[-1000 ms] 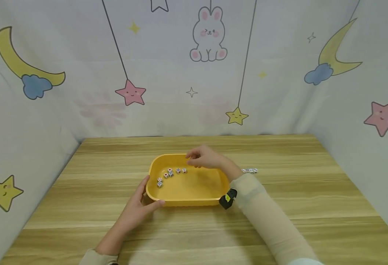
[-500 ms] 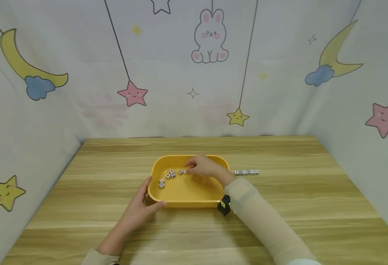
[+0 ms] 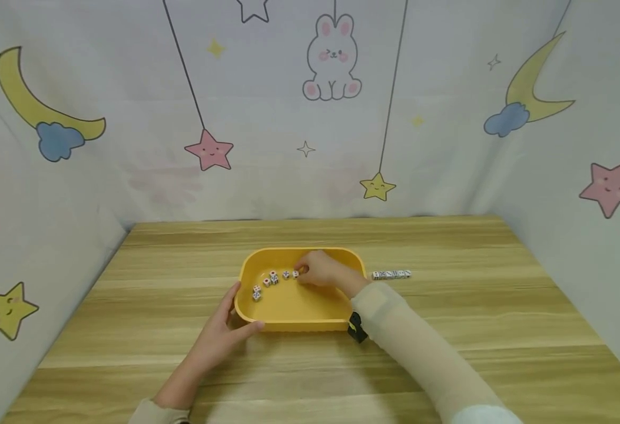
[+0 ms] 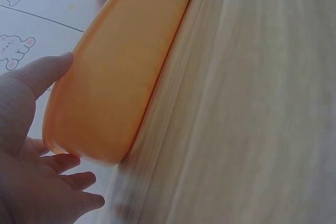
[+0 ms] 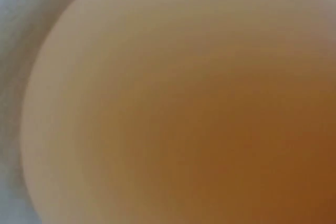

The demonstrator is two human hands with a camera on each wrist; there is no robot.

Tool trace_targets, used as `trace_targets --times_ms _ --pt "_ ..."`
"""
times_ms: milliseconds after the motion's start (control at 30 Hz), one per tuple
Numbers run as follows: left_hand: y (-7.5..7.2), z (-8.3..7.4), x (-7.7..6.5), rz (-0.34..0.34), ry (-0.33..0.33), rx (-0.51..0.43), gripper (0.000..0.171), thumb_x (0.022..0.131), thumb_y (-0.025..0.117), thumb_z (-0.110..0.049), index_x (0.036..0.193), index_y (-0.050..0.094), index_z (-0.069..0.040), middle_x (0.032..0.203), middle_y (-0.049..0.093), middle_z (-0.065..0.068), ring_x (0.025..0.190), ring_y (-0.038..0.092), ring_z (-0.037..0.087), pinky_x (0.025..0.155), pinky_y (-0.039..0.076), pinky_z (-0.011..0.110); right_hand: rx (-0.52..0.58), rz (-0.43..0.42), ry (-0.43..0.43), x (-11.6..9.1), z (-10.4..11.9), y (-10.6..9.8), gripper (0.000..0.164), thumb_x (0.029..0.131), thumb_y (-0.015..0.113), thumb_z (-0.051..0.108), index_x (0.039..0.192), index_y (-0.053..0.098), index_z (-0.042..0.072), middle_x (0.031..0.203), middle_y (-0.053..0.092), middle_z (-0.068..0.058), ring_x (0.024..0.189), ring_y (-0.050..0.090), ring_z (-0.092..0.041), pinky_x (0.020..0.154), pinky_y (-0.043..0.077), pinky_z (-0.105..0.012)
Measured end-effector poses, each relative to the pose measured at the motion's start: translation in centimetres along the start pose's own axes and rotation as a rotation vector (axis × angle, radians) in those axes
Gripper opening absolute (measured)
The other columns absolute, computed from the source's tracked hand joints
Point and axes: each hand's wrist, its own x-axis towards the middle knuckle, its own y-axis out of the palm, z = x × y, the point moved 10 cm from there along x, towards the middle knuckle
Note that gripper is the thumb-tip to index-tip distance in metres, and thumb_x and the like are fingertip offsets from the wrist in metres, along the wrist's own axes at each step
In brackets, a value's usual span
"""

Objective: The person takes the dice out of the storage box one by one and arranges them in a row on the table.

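Observation:
A yellow plastic tray (image 3: 288, 325) sits on the table, with several small white dice (image 3: 267, 282) in its left half. My left hand (image 3: 219, 333) holds the tray's near left corner, thumb on the front rim and fingers along the left end. In the left wrist view that hand (image 4: 31, 145) shows the thumb at the rim and the lower fingers spread off the wall. Inside the tray, my right hand (image 3: 320, 270) pinches a die (image 3: 296, 274) between thumb and fingertips. The right wrist view holds only a blurred orange-yellow surface.
A straight row of several dice (image 3: 391, 275) lies on the wooden table (image 3: 474, 306) just right of the tray. A black wrist camera (image 3: 357, 327) hangs by the tray's near right corner. Printed cloth walls (image 3: 267, 188) enclose the table's back and sides.
My right hand has come down into the tray, and its fingertips now meet the die at the right end of the group. My left hand stays at the tray's corner.

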Motion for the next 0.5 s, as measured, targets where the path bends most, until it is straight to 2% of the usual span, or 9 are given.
trace_targets --times_ms 100,167,500 --pt "0.01 0.02 0.05 0.002 0.001 0.002 0.101 0.081 0.079 -0.030 0.155 0.014 -0.012 0.156 0.027 0.016 0.143 0.023 0.037 0.115 0.014 0.058 -0.039 -0.011 0.006 0.10 -0.01 0.07 0.029 0.090 0.068 0.011 0.117 0.068 0.000 0.092 0.067 -0.006 0.071 0.052 -0.008 0.064 0.044 -0.019" --pt "0.02 0.05 0.07 0.004 0.000 0.001 0.101 0.081 0.079 -0.030 0.155 0.013 -0.011 0.156 0.027 0.016 0.143 0.022 0.038 0.115 0.014 0.058 -0.045 -0.016 0.012 0.11 -0.07 0.10 0.027 0.090 0.068 0.011 0.115 0.069 0.000 0.094 0.068 -0.007 0.073 0.052 -0.009 0.066 0.045 -0.019" --pt "0.01 0.06 0.05 0.007 0.004 -0.002 0.101 0.081 0.079 -0.031 0.155 0.013 -0.011 0.157 0.026 0.016 0.144 0.021 0.038 0.115 0.013 0.059 -0.057 -0.028 -0.006 0.11 0.22 0.05 0.015 0.089 0.069 0.014 0.099 0.073 0.004 0.087 0.067 -0.003 0.072 0.052 -0.008 0.065 0.045 -0.018"
